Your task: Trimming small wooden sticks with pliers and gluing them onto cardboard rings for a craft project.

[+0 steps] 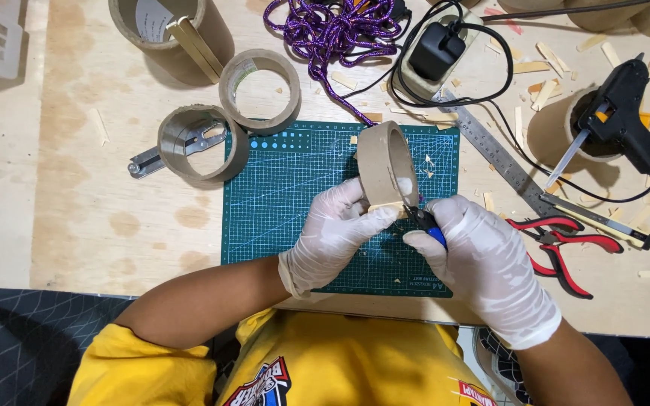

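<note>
Seen from above, a person in white gloves is working over a green cutting mat [295, 195] on a wooden table [77, 195]. The left hand [336, 229] is gripping a cardboard ring [385, 162] standing on edge at the mat's centre, fingers closed around its lower rim. The right hand [483, 256] is closed around a small blue-handled tool [424, 222], its tip touching the ring's base. Red pliers [562, 244] are lying at three o'clock, a glue gun [626, 113] at two o'clock, a purple cord [332, 34] at twelve o'clock.

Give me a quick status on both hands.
Left hand grips cardboard ring upright on cutting mat. Right hand holds blue-handled cutters at its wooden strip. Nothing obstructing.
</note>
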